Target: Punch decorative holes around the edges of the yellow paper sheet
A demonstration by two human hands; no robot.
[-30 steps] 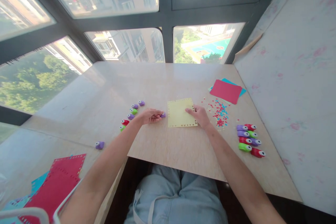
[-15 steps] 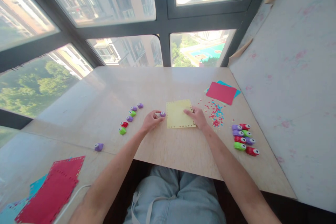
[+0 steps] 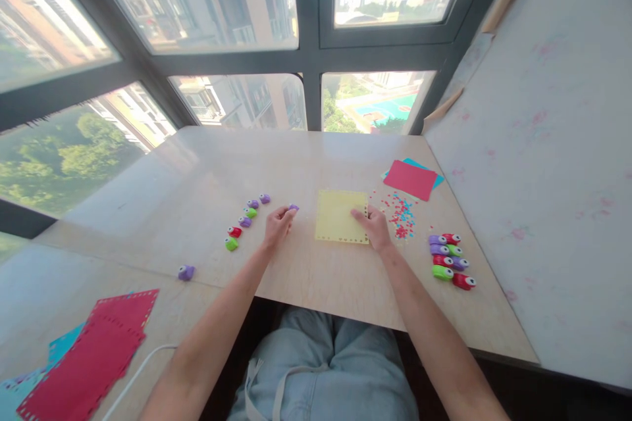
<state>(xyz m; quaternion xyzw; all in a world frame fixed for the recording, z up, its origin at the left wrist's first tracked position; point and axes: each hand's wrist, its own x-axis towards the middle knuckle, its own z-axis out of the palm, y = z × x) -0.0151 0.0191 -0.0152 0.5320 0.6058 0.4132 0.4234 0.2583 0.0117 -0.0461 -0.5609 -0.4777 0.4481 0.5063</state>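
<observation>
Between the thumb and fingers of my left hand (image 3: 279,226) is a small purple craft punch (image 3: 293,208), partly covered by the fingers. It is apart from the left edge of a yellow paper sheet (image 3: 340,216). Small punched holes run along the sheet's borders. My right hand (image 3: 374,226) grips that sheet at its right edge, thumb on top. Left of my left hand, several purple, green and red punches stand in a slanting row, among them a green punch (image 3: 231,244).
Paper confetti (image 3: 402,214) lies right of the sheet. Several more punches (image 3: 444,260) are grouped at the right, below red and blue sheets (image 3: 411,179). One purple punch (image 3: 186,272) sits at left, near hole-edged red sheets (image 3: 83,368) and a white cable (image 3: 138,371).
My left hand has moved left, taking the purple punch away from the yellow sheet's edge. My right hand still holds the sheet. The camera view has shifted slightly.
</observation>
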